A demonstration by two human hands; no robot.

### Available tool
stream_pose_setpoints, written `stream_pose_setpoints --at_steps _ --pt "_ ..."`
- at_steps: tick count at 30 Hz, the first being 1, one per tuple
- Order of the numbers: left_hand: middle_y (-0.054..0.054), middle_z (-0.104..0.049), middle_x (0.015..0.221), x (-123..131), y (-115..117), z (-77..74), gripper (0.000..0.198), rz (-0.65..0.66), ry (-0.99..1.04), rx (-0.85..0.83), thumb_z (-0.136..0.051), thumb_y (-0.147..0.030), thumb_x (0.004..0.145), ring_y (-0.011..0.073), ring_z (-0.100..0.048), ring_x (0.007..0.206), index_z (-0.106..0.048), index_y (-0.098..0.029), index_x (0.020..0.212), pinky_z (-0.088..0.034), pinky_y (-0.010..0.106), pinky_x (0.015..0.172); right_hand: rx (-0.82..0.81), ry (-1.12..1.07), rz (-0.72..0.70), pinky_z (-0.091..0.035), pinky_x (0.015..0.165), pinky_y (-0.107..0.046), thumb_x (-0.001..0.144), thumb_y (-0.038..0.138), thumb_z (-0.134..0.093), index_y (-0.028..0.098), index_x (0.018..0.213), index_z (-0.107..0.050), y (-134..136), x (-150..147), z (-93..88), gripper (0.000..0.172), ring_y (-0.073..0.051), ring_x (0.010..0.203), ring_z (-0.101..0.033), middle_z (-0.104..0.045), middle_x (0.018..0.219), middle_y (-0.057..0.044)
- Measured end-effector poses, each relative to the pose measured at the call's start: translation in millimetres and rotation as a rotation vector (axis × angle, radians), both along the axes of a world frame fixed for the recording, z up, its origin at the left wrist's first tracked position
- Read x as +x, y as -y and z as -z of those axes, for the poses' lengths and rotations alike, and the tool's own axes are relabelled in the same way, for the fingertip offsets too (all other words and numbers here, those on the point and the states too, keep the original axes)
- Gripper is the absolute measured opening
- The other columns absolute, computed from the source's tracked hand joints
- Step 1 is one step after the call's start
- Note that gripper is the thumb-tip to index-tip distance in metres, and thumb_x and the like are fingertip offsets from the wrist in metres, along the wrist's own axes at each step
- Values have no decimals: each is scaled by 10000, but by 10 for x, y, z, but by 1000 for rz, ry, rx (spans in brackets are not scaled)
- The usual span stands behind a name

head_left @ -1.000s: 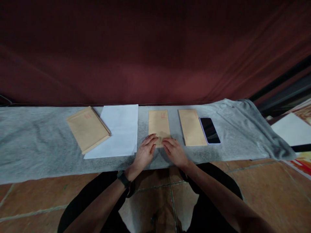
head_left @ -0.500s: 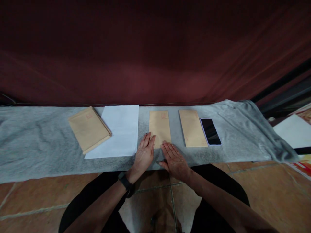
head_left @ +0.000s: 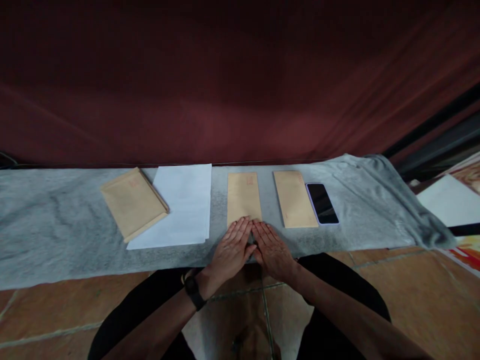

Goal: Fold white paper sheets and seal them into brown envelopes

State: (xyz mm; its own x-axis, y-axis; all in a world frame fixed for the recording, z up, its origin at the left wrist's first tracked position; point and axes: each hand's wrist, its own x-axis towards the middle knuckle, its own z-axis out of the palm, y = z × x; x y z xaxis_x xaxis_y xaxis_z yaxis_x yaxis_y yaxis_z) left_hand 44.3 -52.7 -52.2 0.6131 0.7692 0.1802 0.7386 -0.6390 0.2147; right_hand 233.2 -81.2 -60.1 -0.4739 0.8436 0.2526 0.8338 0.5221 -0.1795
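Observation:
A brown paper envelope (head_left: 243,195) lies flat and upright in front of me, with faint red print near its top right corner. My left hand (head_left: 233,246) rests palm down on its near end, fingers stretched out. Beside it my right hand (head_left: 273,250) lies flat too, its fingertips on the envelope's lower right corner. The two hands nearly meet at the fingertips and thumbs, and together they cover the envelope's near edge. Neither hand grips anything.
On the grey cloth (head_left: 360,200), a second brown envelope (head_left: 295,199) lies to the right beside a phone (head_left: 322,203). White paper sheets (head_left: 183,205) lie to the left, partly under a stack of brown envelopes (head_left: 133,204). A dark red curtain (head_left: 240,125) hangs behind.
My left hand has slid right and nearer, from the envelope's left side onto its near edge. The right hand stays nearly in place, and the hands are now closer together.

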Motion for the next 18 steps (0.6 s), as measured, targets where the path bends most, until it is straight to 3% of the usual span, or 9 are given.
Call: stream_pose_setpoints --at_steps 3,8,18 --pt "174 -290 1634 -49 43 3 706 -14 -28 12 -380 -498 1026 268 -242 1528 -235 -85 1579 -255 456 1249 -17 18 8 -317 1227 -484 980 285 -449 16 1545 -321 5 13 -8 639 -290 1497 -311 -345 1603 -202" --pt "191 -276 1635 -185 50 22 771 -73 -73 40 -394 -548 1009 280 -221 1532 -213 -65 1582 -249 455 1247 -14 44 47 -324 1220 -490 1011 383 -459 -2 1530 -340 31 21 -16 658 -311 1494 -313 -342 1597 -230" --pt "221 -298 1617 -206 95 34 774 -205 -62 93 -452 -483 995 298 -199 1536 -217 -24 1573 -250 487 1245 40 8 155 -323 1208 -535 1026 448 -434 -21 1500 -388 41 -59 -69 669 -344 1476 -342 -384 1569 -247"
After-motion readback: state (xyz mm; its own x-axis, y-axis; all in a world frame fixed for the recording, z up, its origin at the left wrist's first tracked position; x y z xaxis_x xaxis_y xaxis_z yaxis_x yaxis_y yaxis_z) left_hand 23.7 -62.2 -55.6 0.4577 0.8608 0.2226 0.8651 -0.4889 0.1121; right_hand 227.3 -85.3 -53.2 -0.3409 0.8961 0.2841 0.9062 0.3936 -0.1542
